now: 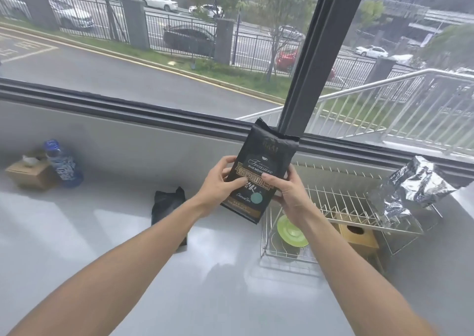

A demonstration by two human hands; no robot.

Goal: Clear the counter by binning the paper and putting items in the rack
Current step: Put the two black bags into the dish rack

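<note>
Hands (220, 181) hold coffee bag (264, 171) above grey counter (128, 258)

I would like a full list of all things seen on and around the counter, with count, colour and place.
coffee bag: one, black with gold print, held above the counter
wire rack: one, silver, right side of counter
saucer: one, green, lower rack level
wooden box: one, tan, under the rack's top shelf
foil bag: one, silver, on rack top
black bag: one, black, centre of counter
bottle: one, blue, far left
tissue box: one, brown, beside bottle
counter: one, grey
left hand: on the coffee bag
right hand: on the coffee bag
</note>
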